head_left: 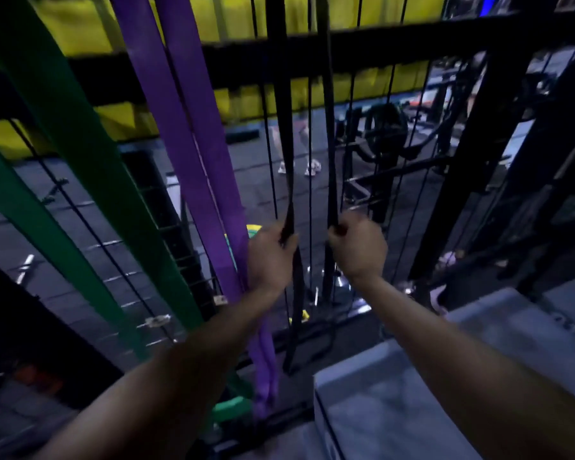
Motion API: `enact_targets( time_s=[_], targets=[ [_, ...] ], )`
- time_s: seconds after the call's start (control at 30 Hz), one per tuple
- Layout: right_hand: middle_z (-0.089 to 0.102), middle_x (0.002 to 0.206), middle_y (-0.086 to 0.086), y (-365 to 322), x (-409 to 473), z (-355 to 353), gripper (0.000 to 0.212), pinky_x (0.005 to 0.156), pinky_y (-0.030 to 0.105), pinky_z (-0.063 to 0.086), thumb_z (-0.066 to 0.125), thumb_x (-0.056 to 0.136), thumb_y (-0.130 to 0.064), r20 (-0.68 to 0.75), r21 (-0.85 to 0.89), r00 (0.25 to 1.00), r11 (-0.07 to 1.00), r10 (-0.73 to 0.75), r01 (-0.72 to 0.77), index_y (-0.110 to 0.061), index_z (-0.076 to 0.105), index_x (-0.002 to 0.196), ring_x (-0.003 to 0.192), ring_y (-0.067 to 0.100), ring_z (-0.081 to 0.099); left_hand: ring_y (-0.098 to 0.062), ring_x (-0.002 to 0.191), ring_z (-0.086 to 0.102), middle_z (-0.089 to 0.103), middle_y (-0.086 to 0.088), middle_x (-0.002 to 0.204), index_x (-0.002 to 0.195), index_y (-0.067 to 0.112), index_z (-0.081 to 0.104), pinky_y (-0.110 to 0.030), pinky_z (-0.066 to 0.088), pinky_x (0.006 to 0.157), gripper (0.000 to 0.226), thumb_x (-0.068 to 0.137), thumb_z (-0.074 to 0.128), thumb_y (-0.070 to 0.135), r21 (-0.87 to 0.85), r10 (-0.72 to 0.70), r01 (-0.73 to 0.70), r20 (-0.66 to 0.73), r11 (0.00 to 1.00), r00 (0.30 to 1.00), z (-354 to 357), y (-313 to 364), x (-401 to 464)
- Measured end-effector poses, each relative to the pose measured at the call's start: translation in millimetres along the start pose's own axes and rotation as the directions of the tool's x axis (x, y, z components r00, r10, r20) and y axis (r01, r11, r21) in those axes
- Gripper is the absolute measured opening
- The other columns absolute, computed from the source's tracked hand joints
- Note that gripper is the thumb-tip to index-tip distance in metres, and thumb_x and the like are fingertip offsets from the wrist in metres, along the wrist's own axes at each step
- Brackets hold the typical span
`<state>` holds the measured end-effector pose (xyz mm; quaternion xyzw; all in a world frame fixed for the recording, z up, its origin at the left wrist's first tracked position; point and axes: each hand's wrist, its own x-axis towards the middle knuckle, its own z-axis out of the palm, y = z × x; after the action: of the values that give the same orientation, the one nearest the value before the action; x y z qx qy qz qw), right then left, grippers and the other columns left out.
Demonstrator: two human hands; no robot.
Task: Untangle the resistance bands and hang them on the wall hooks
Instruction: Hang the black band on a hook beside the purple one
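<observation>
Hanging from above, out of view at the top, are three bands side by side in front of a black wire grid (409, 134): a wide green band (63, 134) on the left, a purple band (193, 137) in the middle, and a thin black band (279, 111) to the right of the purple one. The purple band falls in two strands close together, and its lower loop hangs behind the left forearm. The green band also runs in two strands, spreading apart toward the bottom. Behind the grid a gym floor with dark machines and weight plates is visible, all blurred. A grey box (412, 410) stands at the lower right, under the right arm.

The black band comes down in two strands, a little apart. The left hand (269, 257) has its grip closed around the left strand, fingers curled over it; the strand goes on below the hand. The right hand (359, 247) is a fist closed on the right strand, just beside the left hand but not touching it. Both hands are at about the same height.
</observation>
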<state>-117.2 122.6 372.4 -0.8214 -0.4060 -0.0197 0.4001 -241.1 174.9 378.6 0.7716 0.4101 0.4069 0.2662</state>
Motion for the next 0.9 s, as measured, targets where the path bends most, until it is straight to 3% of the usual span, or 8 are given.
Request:
enact_targets(
  time_s=[0.1,0.23,0.37,0.43,0.53,0.7,0.8,0.9],
  targets=[
    [0.061,0.089,0.006,4.2,-2.8,0.5,0.008,0.06,0.028,0.036,0.053,0.081,-0.019,-0.037,0.025,0.998,0.998,0.058,-0.057,-0.014,0.057,0.078,0.075,0.026,0.057,-0.026,0.087,0.065,0.071,-0.016,0.093,0.092,-0.001,0.068,-0.032,0.048,0.076,0.014,0.085,0.062,0.01,-0.002,-0.043,0.043,0.05,0.999,0.998,12.6,-13.6,-0.2],
    [0.065,0.087,0.009,16.3,-7.5,14.1,0.012,0.059,0.03,0.041,0.054,0.084,-0.021,0.058,0.02,0.998,0.999,0.039,-0.04,-0.02,0.06,0.074,0.078,0.026,0.061,-0.019,0.085,0.062,0.068,-0.012,0.091,0.093,-0.001,0.066,-0.029,0.045,0.078,0.014,0.085,0.06,0.008,0.004,-0.023,0.023,0.114,1.0,0.993,24.8,-30.2,-4.7],
    [0.064,0.083,0.004,20.7,-9.8,21.9,0.013,0.06,0.026,0.038,0.057,0.083,-0.02,0.063,0.016,0.997,0.999,0.046,-0.047,-0.02,0.056,0.071,0.077,0.023,0.061,-0.025,0.083,0.064,0.069,-0.011,0.088,0.092,0.001,0.067,-0.033,0.05,0.077,0.024,0.081,0.054,0.017,0.034,0.023,-0.029,0.178,0.999,0.984,31.2,-42.7,-16.7],
    [0.06,0.079,0.001,23.2,-10.2,22.5,0.017,0.064,0.027,0.04,0.059,0.082,-0.018,0.117,0.051,0.99,0.995,0.078,-0.084,-0.021,0.049,0.069,0.075,0.021,0.057,-0.02,0.081,0.062,0.069,-0.006,0.088,0.095,0.003,0.069,-0.025,0.043,0.069,0.02,0.084,0.058,0.015,0.056,-0.023,0.013,0.169,0.998,0.985,30.8,-42.4,-18.6],
    [0.066,0.085,0.003,38.2,-13.1,32.7,0.005,0.074,0.029,0.047,0.064,0.081,-0.016,0.236,0.088,0.968,0.99,0.083,-0.106,-0.016,0.059,0.082,0.079,0.018,0.058,-0.02,0.086,0.061,0.069,-0.004,0.095,0.105,0.006,0.068,-0.017,0.031,0.067,0.022,0.088,0.059,0.017,0.127,-0.113,0.092,0.167,0.988,0.98,35.1,-42.0,-20.6],
    [0.071,0.087,0.008,76.6,-32.0,72.0,0.011,0.078,0.032,0.052,0.066,0.075,-0.009,0.433,0.094,0.901,0.995,-0.006,-0.039,-0.009,0.069,0.085,0.087,0.024,0.067,-0.029,0.082,0.063,0.066,-0.01,0.081,0.08,0.013,0.069,-0.027,0.037,0.063,0.022,0.078,0.056,0.03,0.116,-0.198,0.175,0.239,0.978,0.951,65.8,-73.3,-44.2],
    [0.072,0.083,0.01,98.1,-51.7,96.0,0.015,0.071,0.031,0.051,0.065,0.069,-0.014,0.493,0.123,0.867,0.992,-0.069,0.009,-0.01,0.072,0.082,0.084,0.024,0.068,-0.022,0.077,0.066,0.071,-0.008,0.079,0.085,0.021,0.073,-0.03,0.048,0.063,0.018,0.079,0.06,0.031,0.046,-0.283,0.28,0.241,0.959,0.928,80.2,-96.6,-66.0],
    [0.071,0.08,0.012,122.9,-72.0,119.3,0.028,0.068,0.029,0.048,0.06,0.064,-0.023,0.559,0.151,0.828,0.987,-0.038,-0.057,-0.008,0.072,0.083,0.08,0.022,0.066,-0.025,0.082,0.068,0.073,-0.009,0.084,0.091,0.017,0.073,-0.036,0.053,0.069,0.011,0.083,0.066,0.019,0.046,-0.373,0.373,0.224,0.927,0.9,94.0,-127.3,-90.3]
  ],
)
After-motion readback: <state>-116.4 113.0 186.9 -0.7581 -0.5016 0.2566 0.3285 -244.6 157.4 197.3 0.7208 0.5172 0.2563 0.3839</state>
